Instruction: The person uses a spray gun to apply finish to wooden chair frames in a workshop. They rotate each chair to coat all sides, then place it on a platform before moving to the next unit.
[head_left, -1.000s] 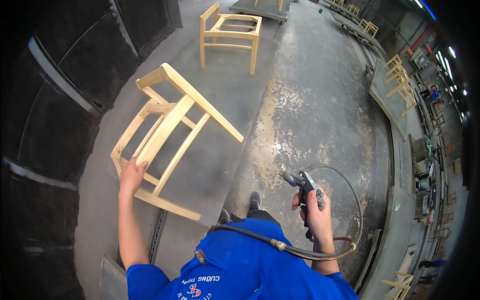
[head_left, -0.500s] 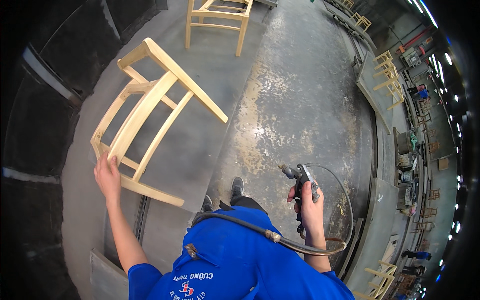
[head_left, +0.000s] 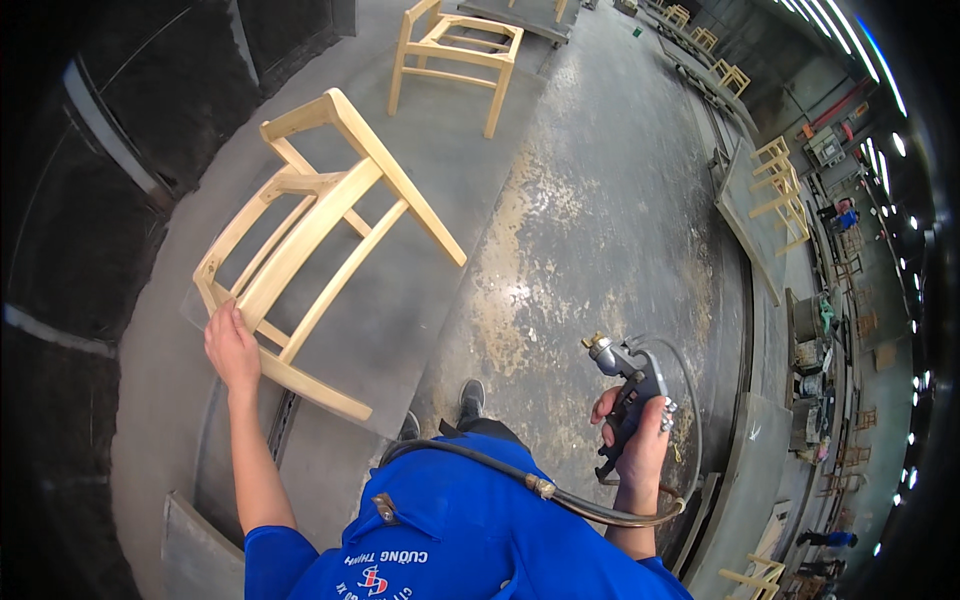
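My left hand [head_left: 232, 348] rests on the near left corner of a pale, unfinished wooden chair frame [head_left: 312, 236], its fingers wrapped over the rail. The frame has no seat panel and stands at an angle on a grey board. Held in my right hand [head_left: 644, 448] is a metal spray gun [head_left: 648, 382], well to the right of the chair, its brass-coloured nozzle tip pointing up and left. From the gun, a hose [head_left: 600, 513] loops round and runs across my waist.
A second wooden chair frame [head_left: 455, 52] stands farther off on the grey board [head_left: 400, 330]. Dark panels [head_left: 95, 240] line the left side. Across the worn floor [head_left: 560, 250], more chair frames [head_left: 780, 190] stand on a board at right. Distant people work along the right side.
The spray gun has come slightly down and to the right, its nozzle tipped more upward. My left hand stays on the chair, while the whole view has shifted a little.
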